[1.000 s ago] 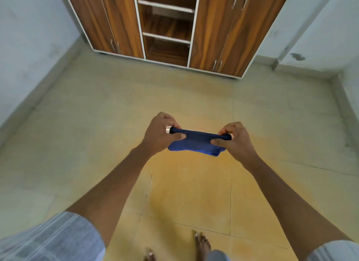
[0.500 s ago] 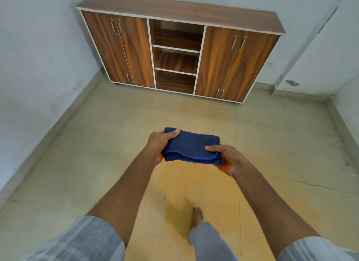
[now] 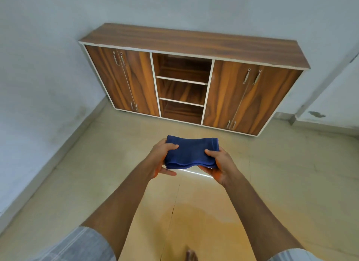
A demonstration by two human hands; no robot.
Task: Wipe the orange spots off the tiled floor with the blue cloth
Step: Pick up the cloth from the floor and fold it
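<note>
A folded blue cloth (image 3: 191,153) lies flat between both hands, held in the air above the tiled floor (image 3: 281,183). My left hand (image 3: 160,159) grips its left end, thumb on top and fingers underneath. My right hand (image 3: 218,166) grips its right end the same way. Below my arms the floor carries a broad orange-yellow stained patch (image 3: 196,220) that spreads towards my bare foot (image 3: 191,256). No separate small spots can be made out.
A low wooden cabinet (image 3: 194,45) with two pairs of doors and open middle shelves stands against the far wall. Pale walls close in on the left (image 3: 38,105) and right. A grout line (image 3: 172,212) runs through the stained patch.
The view has tilted up, so the whole cabinet and the wall show. The cloth went from a stretched roll to a flat fold held higher in both hands.
</note>
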